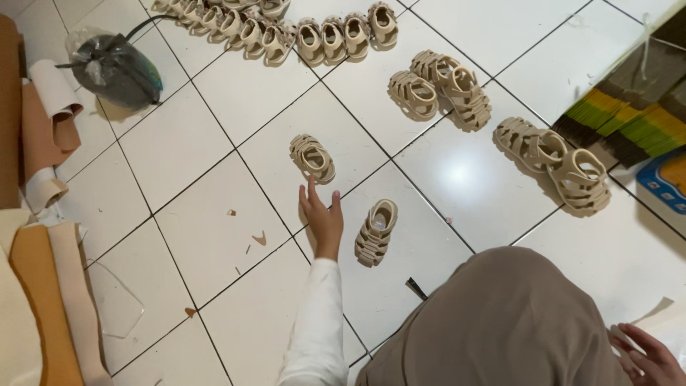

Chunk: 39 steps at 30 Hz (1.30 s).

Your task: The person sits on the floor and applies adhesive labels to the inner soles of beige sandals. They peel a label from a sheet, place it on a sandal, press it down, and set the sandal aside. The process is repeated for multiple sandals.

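Observation:
My left hand [321, 218], in a white sleeve, stretches over the white tiled floor [207, 236] with fingers apart and holds nothing. Its fingertips are just short of a small beige strappy sandal [312, 157] lying alone. A second beige sandal [376, 231] lies just right of the hand. My right hand [647, 357] rests at the bottom right corner, fingers loosely spread on a pale sheet, gripping nothing that I can make out. My knee in brown cloth [500, 322] fills the lower middle.
More beige sandals lie in pairs [439, 89], [557, 163] and in a long row [286, 28] at the top. Rolled tan and cream material [43, 129] lines the left edge. A grey plastic bag [114, 68] sits top left. Stacked coloured sheets [629, 121] are at the right.

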Each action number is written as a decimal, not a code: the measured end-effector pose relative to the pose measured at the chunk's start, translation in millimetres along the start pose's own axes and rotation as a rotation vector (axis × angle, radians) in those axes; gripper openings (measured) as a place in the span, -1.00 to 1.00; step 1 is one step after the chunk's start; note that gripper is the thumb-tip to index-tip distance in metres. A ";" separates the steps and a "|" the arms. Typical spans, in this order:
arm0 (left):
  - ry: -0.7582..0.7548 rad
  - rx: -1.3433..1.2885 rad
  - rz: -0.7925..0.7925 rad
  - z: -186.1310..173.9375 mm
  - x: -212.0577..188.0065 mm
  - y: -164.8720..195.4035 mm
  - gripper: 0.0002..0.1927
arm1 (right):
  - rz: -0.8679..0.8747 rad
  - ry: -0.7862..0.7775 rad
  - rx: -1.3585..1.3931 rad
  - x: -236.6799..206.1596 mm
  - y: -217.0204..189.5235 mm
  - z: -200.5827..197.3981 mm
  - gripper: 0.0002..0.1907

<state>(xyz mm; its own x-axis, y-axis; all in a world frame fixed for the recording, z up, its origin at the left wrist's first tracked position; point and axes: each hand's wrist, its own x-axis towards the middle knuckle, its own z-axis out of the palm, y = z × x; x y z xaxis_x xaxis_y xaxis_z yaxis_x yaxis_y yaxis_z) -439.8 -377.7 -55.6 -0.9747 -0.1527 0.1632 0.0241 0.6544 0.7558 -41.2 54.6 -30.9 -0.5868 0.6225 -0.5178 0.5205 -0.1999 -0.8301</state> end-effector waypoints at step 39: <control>-0.080 0.177 0.074 -0.8 -37.9 33.2 -0.02 | 0.084 0.041 0.028 17.4 30.5 -18.6 -0.41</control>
<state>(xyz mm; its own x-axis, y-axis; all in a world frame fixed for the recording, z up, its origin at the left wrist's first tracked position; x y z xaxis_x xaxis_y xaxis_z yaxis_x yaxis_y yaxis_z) -401.9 -350.8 -36.2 -0.9864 -0.0452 0.1579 0.0632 0.7827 0.6192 -24.0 73.5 -61.4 -0.5156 0.6327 -0.5778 0.5491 -0.2737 -0.7897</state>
